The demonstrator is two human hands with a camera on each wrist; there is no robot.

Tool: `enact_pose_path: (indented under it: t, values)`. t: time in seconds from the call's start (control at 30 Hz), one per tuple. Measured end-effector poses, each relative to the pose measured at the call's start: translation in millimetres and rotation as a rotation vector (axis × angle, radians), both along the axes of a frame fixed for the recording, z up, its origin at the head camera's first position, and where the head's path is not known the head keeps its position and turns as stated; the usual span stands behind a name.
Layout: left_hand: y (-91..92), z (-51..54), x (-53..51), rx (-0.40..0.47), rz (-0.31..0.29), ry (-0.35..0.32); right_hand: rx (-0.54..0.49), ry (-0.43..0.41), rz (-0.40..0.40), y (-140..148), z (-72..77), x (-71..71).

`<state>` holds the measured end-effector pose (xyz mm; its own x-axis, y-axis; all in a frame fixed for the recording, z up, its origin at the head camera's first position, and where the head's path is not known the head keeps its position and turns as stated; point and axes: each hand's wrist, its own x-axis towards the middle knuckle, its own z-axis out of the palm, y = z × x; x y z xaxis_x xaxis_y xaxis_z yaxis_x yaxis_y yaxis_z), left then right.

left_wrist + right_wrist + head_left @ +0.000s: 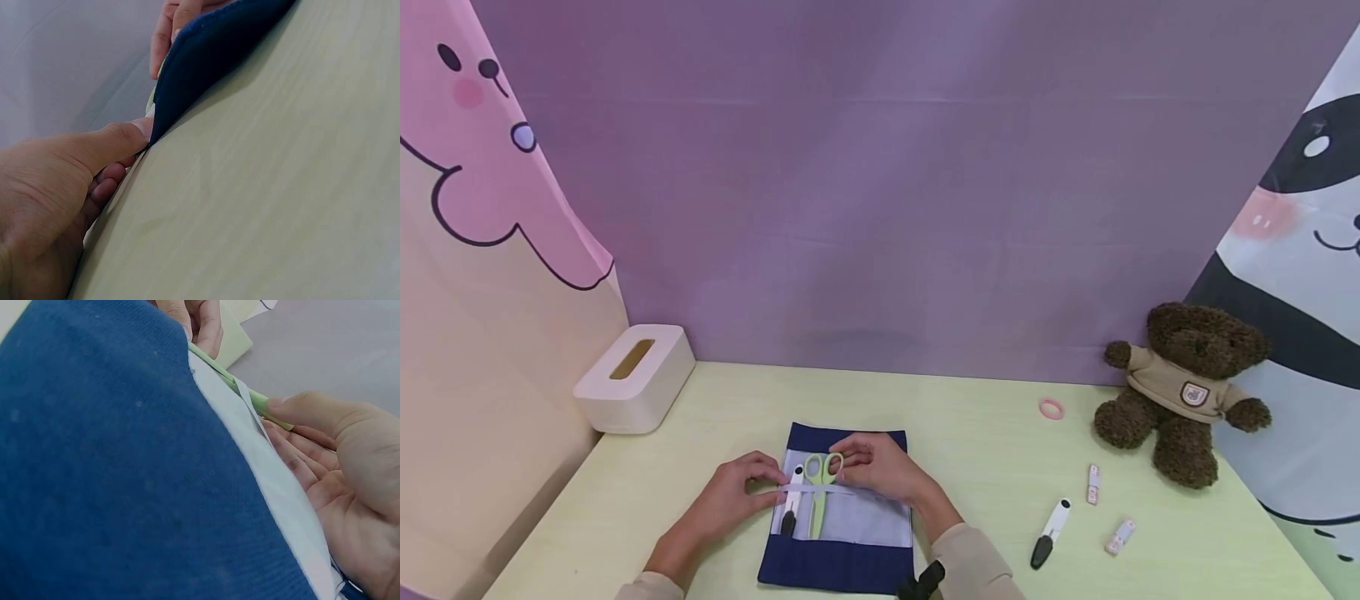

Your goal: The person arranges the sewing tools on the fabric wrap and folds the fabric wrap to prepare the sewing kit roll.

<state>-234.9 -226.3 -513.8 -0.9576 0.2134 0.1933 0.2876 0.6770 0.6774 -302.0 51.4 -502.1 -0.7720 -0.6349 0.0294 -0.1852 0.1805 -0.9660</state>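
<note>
A navy fabric roll (842, 571) with a pale grey inside lies unfolded on the table. Light green scissors (817, 508) and a slim white tool with a black end (793, 496) lie on its inside, under a thin pale strap (842, 490). At the roll's left edge, near the strap, my left hand (730, 496) pinches the cloth, with the thumb (119, 142) on top. My right hand (883, 471) grips a handle loop of the scissors; the right wrist view shows the thumb (312, 412) against the green handle (275, 415).
Right of the roll lie another white tool with a black end (1050, 533) and two small pink-and-white pieces (1093, 485). Farther back are a pink ring (1051, 408) and a brown teddy bear (1187, 392). A white tissue box (636, 383) stands at the left.
</note>
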Motion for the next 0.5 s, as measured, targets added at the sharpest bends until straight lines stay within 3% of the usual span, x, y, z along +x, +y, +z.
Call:
enact_pose_path:
  t: [0.3,0.5]
  values:
    - [0.1,0.9,1.9,0.013,-0.006,-0.004,0.037,0.010,-0.009,0.3,1.5,3.0]
    - [-0.5,0.2,0.9,0.006,-0.010,0.006,0.107,0.080,-0.037,-0.1,4.2,5.2]
